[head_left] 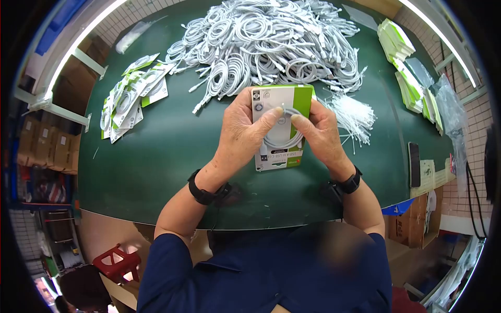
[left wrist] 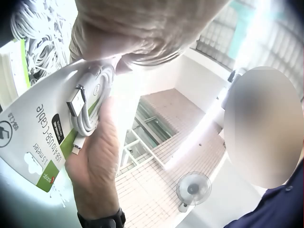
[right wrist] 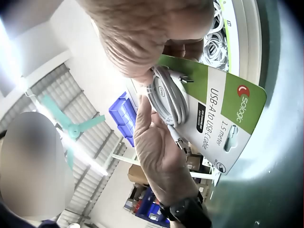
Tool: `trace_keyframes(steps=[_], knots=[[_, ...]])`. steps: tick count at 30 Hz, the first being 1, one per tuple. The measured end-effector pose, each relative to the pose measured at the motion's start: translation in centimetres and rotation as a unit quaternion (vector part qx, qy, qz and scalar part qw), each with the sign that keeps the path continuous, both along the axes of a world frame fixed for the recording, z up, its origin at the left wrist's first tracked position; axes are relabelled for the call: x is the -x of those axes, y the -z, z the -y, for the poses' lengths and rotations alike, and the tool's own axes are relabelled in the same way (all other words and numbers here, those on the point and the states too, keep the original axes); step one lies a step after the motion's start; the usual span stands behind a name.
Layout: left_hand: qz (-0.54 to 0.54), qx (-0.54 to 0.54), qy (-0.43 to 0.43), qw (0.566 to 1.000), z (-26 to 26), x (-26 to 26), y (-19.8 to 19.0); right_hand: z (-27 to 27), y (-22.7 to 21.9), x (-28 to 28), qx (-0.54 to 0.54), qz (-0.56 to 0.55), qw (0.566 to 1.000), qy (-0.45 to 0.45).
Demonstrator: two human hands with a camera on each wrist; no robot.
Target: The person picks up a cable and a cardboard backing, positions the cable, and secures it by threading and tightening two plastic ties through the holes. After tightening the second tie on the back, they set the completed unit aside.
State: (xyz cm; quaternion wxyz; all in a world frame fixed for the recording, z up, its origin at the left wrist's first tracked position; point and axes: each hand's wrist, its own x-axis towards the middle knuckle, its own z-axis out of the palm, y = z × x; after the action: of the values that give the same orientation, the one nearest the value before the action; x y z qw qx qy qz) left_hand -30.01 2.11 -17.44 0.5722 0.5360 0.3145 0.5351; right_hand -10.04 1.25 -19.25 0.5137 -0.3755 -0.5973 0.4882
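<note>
Both hands hold a white and green cable card (head_left: 272,96) in front of the body, printed USB-A to USB-C Cable. A coiled pale grey cable (right wrist: 176,105) lies against its face, the two plugs sticking out toward the hang-hole end. My left hand (head_left: 241,129) grips the left edge, its thumb pressing the coil's upper part. From the other edge my right hand (head_left: 324,131) pinches the card, thumb on the coil too. Most fingers are hidden behind the card. Under it, the edges of a stack of cards (right wrist: 244,40) show in the right wrist view.
A big heap of coiled cables (head_left: 271,41) covers the far table (head_left: 172,182). Carded cables (head_left: 128,101) lie at left. White ties (head_left: 355,117) spread right of the hands. Green and white card stacks (head_left: 409,86) and a phone (head_left: 414,164) sit at the right edge.
</note>
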Motion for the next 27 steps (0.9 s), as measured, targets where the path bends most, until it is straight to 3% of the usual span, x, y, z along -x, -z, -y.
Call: trace_keyframes(steps=[3, 7, 11, 16, 19, 23, 27], knots=[[-0.041, -0.033, 0.024, 0.998, 0.2, 0.0, -0.2, 0.2, 0.4, -0.4, 0.017, -0.014, 1.000, 0.004], [-0.054, 0.015, 0.007, 0.998, 0.0, 0.0, 0.2, 0.4, 1.5, -0.8, 0.019, 0.008, 1.000, 0.009], [0.077, 0.074, 0.037, 0.994, -0.3, -0.5, 0.7, -0.1, 1.0, -1.7, 0.046, -0.039, 0.997, -0.052], [0.033, 0.054, 0.020, 0.998, -0.4, -0.8, 0.9, -0.4, 1.3, -1.9, 0.045, -0.064, 0.994, -0.071], [-0.034, -0.003, -0.008, 0.999, -0.7, -1.0, 1.2, -0.2, 0.8, -0.9, 0.026, -0.114, 0.992, -0.052], [-0.141, -0.098, -0.028, 0.985, -0.1, -1.6, 1.3, -0.1, 0.9, -0.7, 0.036, -0.046, 0.998, 0.021], [-0.134, -0.052, -0.035, 0.989, 0.5, -2.6, 2.4, 0.1, 0.5, 0.0, -0.009, -0.089, 0.991, 0.102]])
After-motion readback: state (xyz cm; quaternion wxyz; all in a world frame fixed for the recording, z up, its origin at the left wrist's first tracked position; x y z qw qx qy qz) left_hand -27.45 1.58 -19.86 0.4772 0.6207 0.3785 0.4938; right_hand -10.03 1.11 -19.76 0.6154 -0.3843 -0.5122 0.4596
